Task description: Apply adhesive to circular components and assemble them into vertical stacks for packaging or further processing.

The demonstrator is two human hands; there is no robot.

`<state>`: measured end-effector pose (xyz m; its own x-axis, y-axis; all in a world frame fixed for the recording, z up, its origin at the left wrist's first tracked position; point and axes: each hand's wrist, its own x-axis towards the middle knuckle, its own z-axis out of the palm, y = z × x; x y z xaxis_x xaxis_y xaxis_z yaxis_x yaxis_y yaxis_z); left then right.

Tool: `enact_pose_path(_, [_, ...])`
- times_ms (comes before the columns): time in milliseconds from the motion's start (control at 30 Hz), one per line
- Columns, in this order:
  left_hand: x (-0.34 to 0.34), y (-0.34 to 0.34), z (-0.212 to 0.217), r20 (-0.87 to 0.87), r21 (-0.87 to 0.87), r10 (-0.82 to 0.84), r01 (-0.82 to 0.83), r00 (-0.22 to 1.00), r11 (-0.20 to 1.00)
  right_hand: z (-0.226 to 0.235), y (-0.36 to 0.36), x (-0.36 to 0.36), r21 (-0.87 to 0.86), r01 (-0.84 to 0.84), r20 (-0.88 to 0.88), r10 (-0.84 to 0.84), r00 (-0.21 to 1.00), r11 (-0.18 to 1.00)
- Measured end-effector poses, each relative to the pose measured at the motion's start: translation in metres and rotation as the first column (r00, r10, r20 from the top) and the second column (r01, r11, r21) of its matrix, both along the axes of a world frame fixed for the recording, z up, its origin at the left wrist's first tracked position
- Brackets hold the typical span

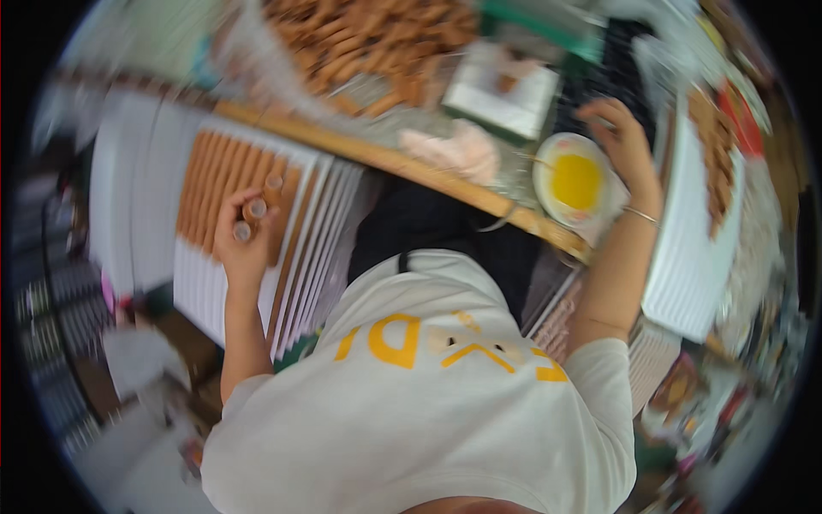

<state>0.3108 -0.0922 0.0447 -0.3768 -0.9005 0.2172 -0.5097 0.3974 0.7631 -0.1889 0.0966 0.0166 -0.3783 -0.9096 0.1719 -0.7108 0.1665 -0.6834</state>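
Brown rolls [253, 208]: pinched in the left hand [242, 240], at 9 o'clock, above a white ribbed tray [197, 283] lined with more rolls.
Right hand [623, 141]: at 2 o'clock, fingers loosely curled, nothing held, touching the bowl rim.
Bowl [575, 180]: yellow liquid, on the table [411, 163].
Second tray [693, 257]: at 3 o'clock.

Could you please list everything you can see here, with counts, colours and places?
Rolls: two or three, brown, in the left hand.
Ridged tray: one, white, partly filled with brown rolls, left.
Second tray: one, white, right.
Bowl: one, white with yellow liquid, by the right hand.
Roll heap: brown, top centre.
Table edge: wooden, across the middle.
Shirt: white, yellow print.
Left hand: grip closed on rolls.
Right hand: resting beside the bowl, bracelet on wrist.
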Motion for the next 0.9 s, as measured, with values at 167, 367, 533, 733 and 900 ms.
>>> enact_pose_path(167, [0.091,0.030,0.004,0.029,-0.058,0.327,-0.325,0.945,0.944,-0.042,0.009,-0.069,0.240,-0.157,0.118,0.132,0.984,0.958])
enact_pose_path(367, [0.126,0.072,-0.040,0.028,-0.158,0.615,-0.604,0.788,0.781,-0.045,-0.002,-0.071,0.295,0.047,-0.026,-0.041,0.999,0.954])
enact_pose_path(533, [0.113,0.046,-0.058,0.029,-0.287,0.592,-0.561,0.805,0.777,-0.038,0.020,-0.071,0.201,0.248,-0.247,-0.196,0.949,0.948])
enact_pose_path(733, [0.098,0.051,-0.065,0.092,-0.235,0.524,-0.493,0.847,0.838,-0.010,0.051,-0.026,-0.145,0.352,0.029,-0.351,0.936,0.925])
enact_pose_path(900, [0.092,0.046,-0.078,-0.250,0.021,0.532,-0.545,0.809,0.838,0.007,0.059,0.019,-0.222,0.428,0.153,-0.402,0.903,0.876])
